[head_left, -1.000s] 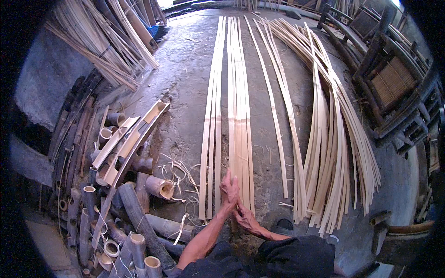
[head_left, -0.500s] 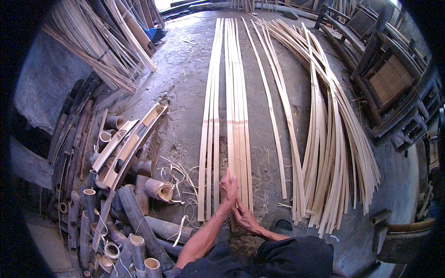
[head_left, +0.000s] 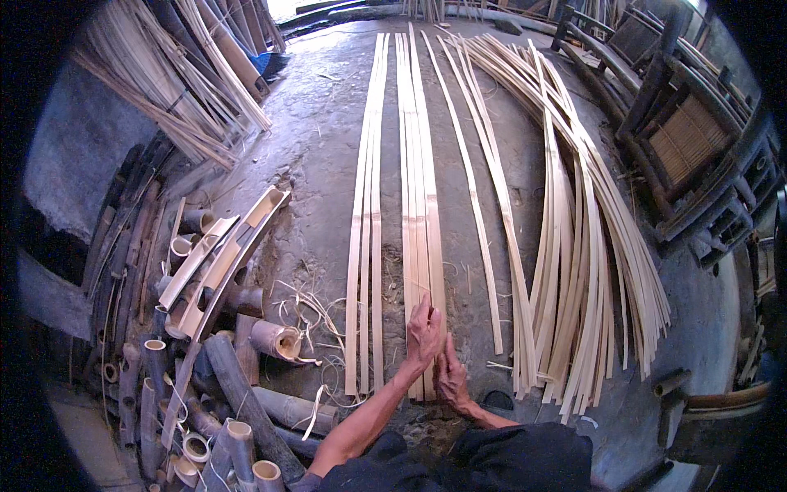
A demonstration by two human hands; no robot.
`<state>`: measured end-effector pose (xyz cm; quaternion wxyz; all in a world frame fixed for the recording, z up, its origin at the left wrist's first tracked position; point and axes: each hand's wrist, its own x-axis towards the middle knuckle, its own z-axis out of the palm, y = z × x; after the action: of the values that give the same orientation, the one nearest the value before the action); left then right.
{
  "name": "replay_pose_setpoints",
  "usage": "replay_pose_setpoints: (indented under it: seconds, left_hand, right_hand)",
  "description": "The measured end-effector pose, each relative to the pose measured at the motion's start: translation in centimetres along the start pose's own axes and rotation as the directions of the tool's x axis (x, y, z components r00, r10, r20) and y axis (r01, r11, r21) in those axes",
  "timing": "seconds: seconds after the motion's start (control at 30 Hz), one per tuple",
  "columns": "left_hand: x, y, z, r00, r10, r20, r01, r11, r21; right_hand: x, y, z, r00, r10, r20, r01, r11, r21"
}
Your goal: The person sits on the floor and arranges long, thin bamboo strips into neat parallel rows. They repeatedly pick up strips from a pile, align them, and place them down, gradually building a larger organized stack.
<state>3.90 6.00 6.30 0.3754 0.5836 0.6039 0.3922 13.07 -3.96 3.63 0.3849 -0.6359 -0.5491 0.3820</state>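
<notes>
Long pale bamboo strips [head_left: 417,238] lie side by side on the floor in front of me, running away lengthwise. My left hand [head_left: 424,334] is closed over the right-hand strip of this middle group, near its close end. Just nearer and to the right, my right hand [head_left: 452,381] is curled at the same strip's edge, thumb upward; its fingertips are partly hidden. The far tip of one strip reaches beyond its neighbours. Left of them lies a narrower group of bamboo strips [head_left: 364,279], with a gap between the groups.
A few loose strips [head_left: 479,205] and a large fanned bundle [head_left: 574,271] lie to the right. Cut bamboo tubes [head_left: 276,340] and split halves [head_left: 221,262] are heaped at left, beside curly shavings [head_left: 316,316]. A bamboo bench [head_left: 684,156] stands at far right.
Both hands have moved right, from the gap at the middle group's left edge to its right side. The strips there lie closer together, and one now sticks out farther away.
</notes>
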Motion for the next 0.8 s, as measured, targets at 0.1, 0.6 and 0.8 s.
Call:
replay_pose_setpoints:
  seconds: [0.1, 0.6, 0.8]
  left_hand:
    - [-1.5, -3.8, 0.7, 0.984, 0.174, 0.035, -0.178, 0.955, 0.237]
    - [-5.7, -7.5, 1.1, 0.889, 0.271, 0.370, -0.457, 0.599, 0.657]
    - [-5.9, -8.1, 1.0, 0.887, 0.258, 0.383, -0.456, 0.618, 0.640]
  right_hand:
    - [0.7, 0.5, -1.3, 0.992, 0.111, 0.066, -0.113, 0.993, 0.017]
    - [1.5, 2.6, -3.3, 0.981, 0.070, 0.181, -0.041, 0.986, -0.164]
    - [1.1, 3.5, -2.7, 0.983, 0.034, 0.179, 0.026, 0.947, -0.319]
